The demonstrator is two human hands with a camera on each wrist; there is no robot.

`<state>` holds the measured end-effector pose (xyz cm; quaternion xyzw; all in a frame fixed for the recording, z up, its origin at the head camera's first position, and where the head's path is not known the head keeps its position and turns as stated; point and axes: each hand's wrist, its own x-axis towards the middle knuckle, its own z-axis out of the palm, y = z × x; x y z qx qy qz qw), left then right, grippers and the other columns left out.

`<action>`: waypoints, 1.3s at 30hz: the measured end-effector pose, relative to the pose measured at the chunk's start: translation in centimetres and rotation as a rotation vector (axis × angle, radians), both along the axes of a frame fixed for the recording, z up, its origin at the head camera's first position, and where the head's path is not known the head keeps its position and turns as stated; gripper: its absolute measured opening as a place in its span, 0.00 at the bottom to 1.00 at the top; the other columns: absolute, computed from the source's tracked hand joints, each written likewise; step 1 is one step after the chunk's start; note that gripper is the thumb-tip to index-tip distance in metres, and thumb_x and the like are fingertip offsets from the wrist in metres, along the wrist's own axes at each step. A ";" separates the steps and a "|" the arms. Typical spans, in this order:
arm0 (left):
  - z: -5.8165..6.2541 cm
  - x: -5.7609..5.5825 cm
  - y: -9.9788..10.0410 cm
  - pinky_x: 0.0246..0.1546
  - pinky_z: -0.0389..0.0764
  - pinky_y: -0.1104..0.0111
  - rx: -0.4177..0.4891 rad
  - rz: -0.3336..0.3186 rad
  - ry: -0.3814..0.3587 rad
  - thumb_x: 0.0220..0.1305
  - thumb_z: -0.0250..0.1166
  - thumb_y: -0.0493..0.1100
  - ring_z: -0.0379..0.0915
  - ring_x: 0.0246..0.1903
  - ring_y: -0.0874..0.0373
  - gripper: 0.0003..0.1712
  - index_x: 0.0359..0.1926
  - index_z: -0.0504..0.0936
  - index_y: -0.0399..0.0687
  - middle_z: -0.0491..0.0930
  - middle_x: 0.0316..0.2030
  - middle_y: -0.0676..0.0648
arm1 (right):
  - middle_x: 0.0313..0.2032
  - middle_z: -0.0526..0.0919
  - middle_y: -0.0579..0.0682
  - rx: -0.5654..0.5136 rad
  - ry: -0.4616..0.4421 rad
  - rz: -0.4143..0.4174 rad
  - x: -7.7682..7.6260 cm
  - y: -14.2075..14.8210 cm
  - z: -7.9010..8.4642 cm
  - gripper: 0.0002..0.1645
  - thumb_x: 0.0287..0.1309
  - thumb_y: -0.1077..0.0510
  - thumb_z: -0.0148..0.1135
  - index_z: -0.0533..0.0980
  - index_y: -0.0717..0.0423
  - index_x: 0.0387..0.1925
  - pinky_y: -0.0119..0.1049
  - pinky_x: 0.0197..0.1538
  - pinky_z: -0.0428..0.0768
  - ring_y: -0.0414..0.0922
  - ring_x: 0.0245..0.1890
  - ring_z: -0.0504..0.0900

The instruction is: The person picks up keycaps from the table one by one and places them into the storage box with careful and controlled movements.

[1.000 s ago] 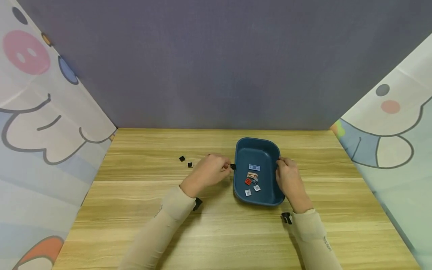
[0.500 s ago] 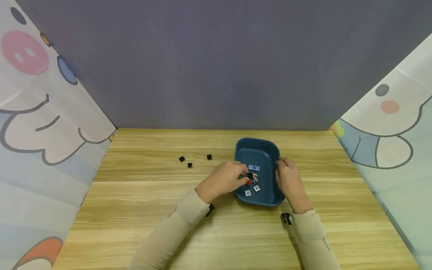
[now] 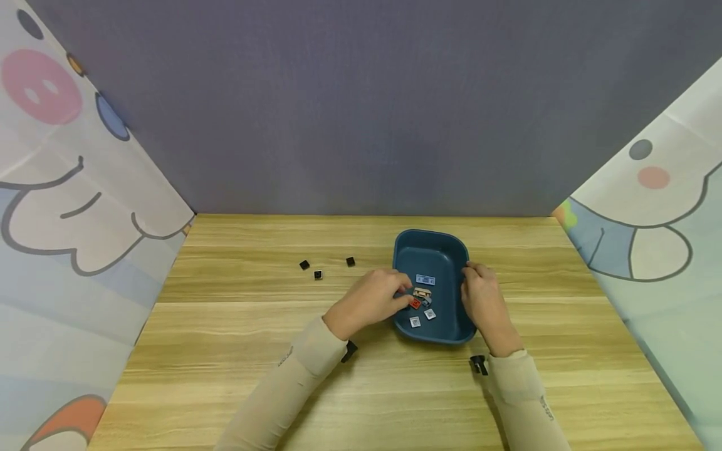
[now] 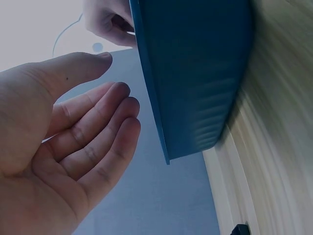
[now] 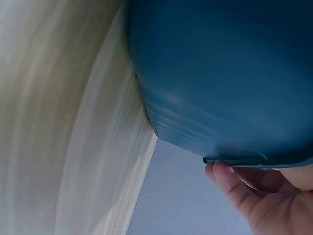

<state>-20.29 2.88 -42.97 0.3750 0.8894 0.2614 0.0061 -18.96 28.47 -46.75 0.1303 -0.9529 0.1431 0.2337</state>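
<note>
A blue plastic bin stands on the wooden table. My left hand reaches over its left rim, thumb apart from relaxed fingers; the left wrist view shows nothing held in that hand. My right hand pinches the bin's right rim, fingertips against the rim in the right wrist view. Inside the bin lie a light-blue printed strip, a tan piece, a small grey piece, a red square piece and two white printed squares.
Three small dark squares lie left of the bin: a black square, a pale-edged black square and another black square. A grey panel rises behind the table. Printed cloths flank both sides.
My left hand has moved right, over the bin, carrying a small black square, and has let it go; the square is now out of sight. My right hand stays on the rim.
</note>
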 end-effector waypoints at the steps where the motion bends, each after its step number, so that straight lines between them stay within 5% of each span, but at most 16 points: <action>1: 0.0 0.0 -0.1 0.38 0.78 0.73 0.006 0.001 -0.005 0.67 0.68 0.46 0.79 0.38 0.63 0.13 0.48 0.87 0.44 0.84 0.39 0.52 | 0.45 0.79 0.74 0.002 0.004 0.001 0.0 0.0 0.0 0.10 0.51 0.79 0.61 0.78 0.79 0.38 0.57 0.46 0.79 0.71 0.43 0.78; 12: 0.5 -0.1 -1.9 0.39 0.80 0.71 0.031 0.057 -0.055 0.69 0.67 0.46 0.81 0.39 0.62 0.12 0.48 0.86 0.45 0.85 0.41 0.51 | 0.44 0.79 0.74 0.000 0.030 0.012 0.0 0.1 0.0 0.10 0.50 0.80 0.61 0.78 0.80 0.38 0.57 0.46 0.79 0.70 0.42 0.79; 22: 0.1 -1.0 -4.1 0.43 0.81 0.66 0.106 0.097 -0.028 0.66 0.67 0.39 0.81 0.41 0.59 0.10 0.47 0.87 0.44 0.86 0.42 0.49 | 0.45 0.79 0.74 0.002 0.010 0.010 0.1 0.0 0.1 0.10 0.51 0.80 0.61 0.78 0.80 0.38 0.58 0.47 0.79 0.71 0.43 0.78; 39: -1.7 -2.6 -7.2 0.37 0.82 0.64 -0.075 0.314 0.063 0.66 0.69 0.41 0.82 0.39 0.53 0.14 0.49 0.85 0.39 0.84 0.43 0.44 | 0.45 0.79 0.74 0.006 0.008 0.008 0.1 0.0 0.1 0.10 0.51 0.79 0.62 0.78 0.79 0.38 0.58 0.48 0.79 0.70 0.44 0.78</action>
